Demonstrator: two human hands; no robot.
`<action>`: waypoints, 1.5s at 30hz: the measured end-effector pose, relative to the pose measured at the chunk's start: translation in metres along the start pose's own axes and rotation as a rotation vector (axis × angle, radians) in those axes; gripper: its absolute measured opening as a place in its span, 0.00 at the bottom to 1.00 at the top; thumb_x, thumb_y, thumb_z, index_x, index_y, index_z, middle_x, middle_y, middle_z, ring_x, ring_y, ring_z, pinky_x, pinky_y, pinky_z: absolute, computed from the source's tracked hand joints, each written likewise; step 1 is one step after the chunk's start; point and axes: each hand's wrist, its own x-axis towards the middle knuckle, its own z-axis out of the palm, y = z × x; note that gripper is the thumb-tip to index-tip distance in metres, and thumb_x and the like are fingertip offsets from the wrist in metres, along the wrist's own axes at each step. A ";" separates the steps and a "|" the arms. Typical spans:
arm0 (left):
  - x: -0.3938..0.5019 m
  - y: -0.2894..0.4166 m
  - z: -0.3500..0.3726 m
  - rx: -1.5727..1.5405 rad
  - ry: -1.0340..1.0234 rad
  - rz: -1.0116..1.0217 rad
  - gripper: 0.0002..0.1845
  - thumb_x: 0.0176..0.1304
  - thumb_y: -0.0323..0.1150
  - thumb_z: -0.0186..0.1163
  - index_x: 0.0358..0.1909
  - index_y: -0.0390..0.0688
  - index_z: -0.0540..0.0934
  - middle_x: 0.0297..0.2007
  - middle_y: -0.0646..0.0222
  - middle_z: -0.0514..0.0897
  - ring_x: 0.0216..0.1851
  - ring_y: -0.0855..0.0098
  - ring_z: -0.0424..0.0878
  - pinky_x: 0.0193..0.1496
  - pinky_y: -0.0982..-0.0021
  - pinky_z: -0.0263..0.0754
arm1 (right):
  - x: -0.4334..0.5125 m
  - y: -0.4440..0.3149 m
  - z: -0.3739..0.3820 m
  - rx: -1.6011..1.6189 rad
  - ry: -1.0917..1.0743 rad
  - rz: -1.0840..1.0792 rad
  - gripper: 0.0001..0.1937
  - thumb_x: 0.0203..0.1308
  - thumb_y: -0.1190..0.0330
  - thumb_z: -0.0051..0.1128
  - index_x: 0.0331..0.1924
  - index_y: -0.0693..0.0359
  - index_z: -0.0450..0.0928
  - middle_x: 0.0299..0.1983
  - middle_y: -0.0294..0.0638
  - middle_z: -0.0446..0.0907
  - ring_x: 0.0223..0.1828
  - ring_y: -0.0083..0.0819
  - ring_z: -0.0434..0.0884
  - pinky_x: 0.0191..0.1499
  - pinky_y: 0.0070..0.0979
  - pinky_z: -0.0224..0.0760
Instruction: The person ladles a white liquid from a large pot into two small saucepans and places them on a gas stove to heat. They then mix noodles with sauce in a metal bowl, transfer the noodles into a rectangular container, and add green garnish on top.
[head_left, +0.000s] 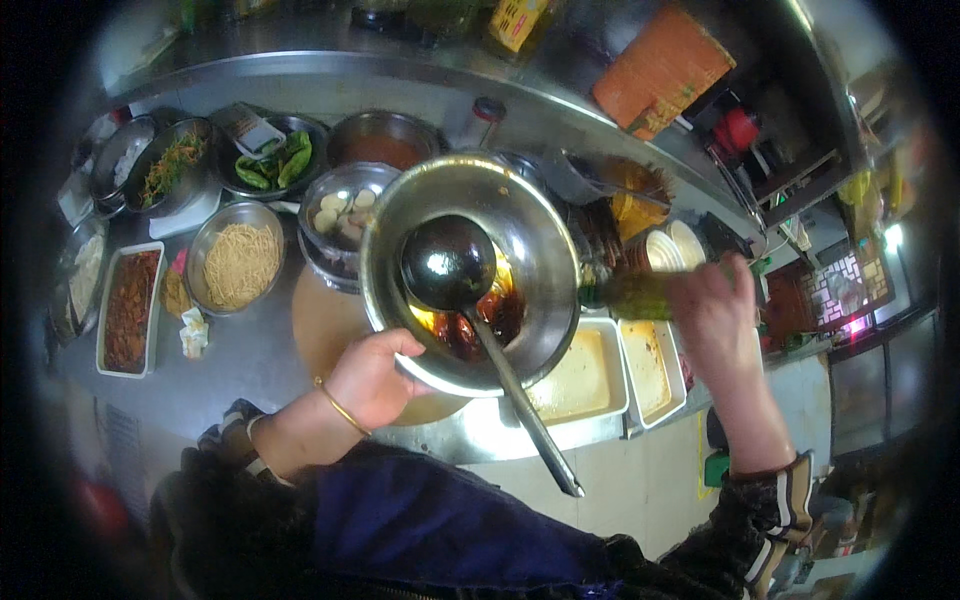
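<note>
My left hand (379, 379) grips the near-left rim of a large stainless steel bowl (540, 225), thumb over the edge. Inside the bowl rests a ladle (448, 259) with a dark, shiny head; its metal handle crosses the near rim towards me. Dark brown and amber liquid (499, 307) pools around the ladle head. To the right of the bowl, my right hand (712, 300) is closed around a greenish bottle (634, 295), blurred by motion. The bottle lies roughly sideways, its narrow end towards the bowl's right rim.
A round wooden board (322, 307) lies partly under the bowl. At left are a bowl of noodle-like strips (236, 266), a tray of reddish-brown food (129, 319) and green peppers (274, 165). Two stained white trays (581, 375) sit at right. An overhead shelf (360, 60) spans the back.
</note>
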 end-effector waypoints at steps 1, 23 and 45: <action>0.003 0.000 0.000 -0.004 0.049 -0.012 0.20 0.60 0.22 0.49 0.56 0.33 0.69 0.54 0.53 0.76 0.55 0.55 0.76 0.61 0.48 0.71 | -0.004 0.002 0.011 0.071 -0.011 -0.070 0.14 0.51 0.69 0.57 0.45 0.55 0.80 0.40 0.34 0.79 0.47 0.28 0.75 0.66 0.43 0.54; -0.057 0.026 -0.032 -0.083 -0.116 0.346 0.24 0.59 0.22 0.50 0.59 0.36 0.70 0.56 0.59 0.78 0.58 0.58 0.76 0.62 0.47 0.69 | 0.179 0.100 0.116 1.337 1.001 0.919 0.31 0.60 0.66 0.64 0.64 0.66 0.62 0.56 0.44 0.73 0.56 0.34 0.72 0.59 0.31 0.65; -0.228 -0.063 -0.119 -0.257 0.464 0.879 0.21 0.69 0.35 0.49 0.59 0.34 0.69 0.57 0.58 0.77 0.58 0.59 0.75 0.66 0.51 0.66 | 0.043 -0.274 -0.062 1.393 0.074 -0.371 0.31 0.53 0.75 0.55 0.65 0.54 0.67 0.38 0.49 0.76 0.34 0.48 0.80 0.37 0.40 0.76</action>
